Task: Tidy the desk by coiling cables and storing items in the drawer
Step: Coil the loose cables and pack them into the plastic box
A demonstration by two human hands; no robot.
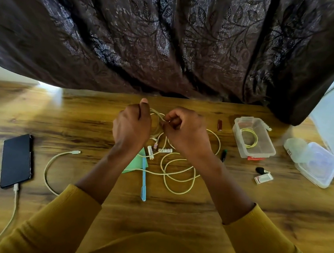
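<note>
Far left on the desk: a phone on its own lead, best left alone for now. Left hand curled around the gathered loops of the pale cable, thumb up. Right hand pinching the next stretch just beside it. Better to feed slack loop by loop, each turn matching the last, untwisting along the way. Loose tail sprawled over the blue pen and green paper; worth lifting clear to avoid dragging them. Further right, an open clear box already holding a coiled cable.
</note>
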